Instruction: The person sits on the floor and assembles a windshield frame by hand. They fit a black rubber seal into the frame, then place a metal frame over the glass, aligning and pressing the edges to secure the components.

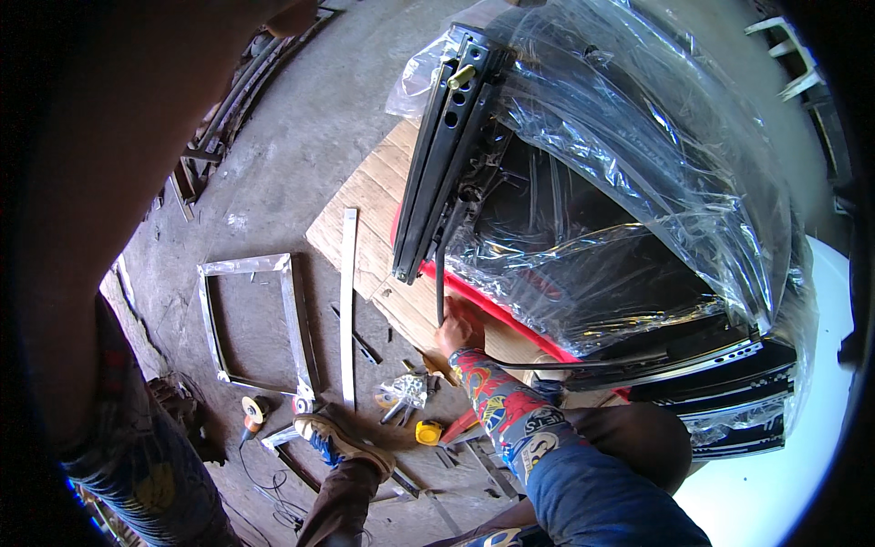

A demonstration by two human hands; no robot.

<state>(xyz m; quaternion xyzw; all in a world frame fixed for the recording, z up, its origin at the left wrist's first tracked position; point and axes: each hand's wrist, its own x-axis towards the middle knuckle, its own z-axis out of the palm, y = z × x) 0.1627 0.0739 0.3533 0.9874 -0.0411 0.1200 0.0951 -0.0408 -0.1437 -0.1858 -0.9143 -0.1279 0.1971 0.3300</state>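
My right hand [460, 326] is closed round a bent black bar [441, 283] at the near side of an upturned car seat [538, 219]. The bar runs from one black seat rail [428, 173] toward the other rail [693, 365] on the right. Clear plastic wrap [638, 137] covers much of the seat's dark underside, and a brass-coloured stud [461, 77] stands out of the left rail. Very near the camera on the left, my raised left hand [150, 118] is dark and blurred. Its fingers are mostly hidden, so its grip cannot be made out.
Cardboard [374, 182] lies under the seat. Left of it are a flat metal strip [349, 310], a welded rectangular frame [290, 319] and an angle grinder [253, 415] with its cord. A yellow tape measure [427, 432] and a bag of hardware [407, 390] lie near my shoe [337, 442].
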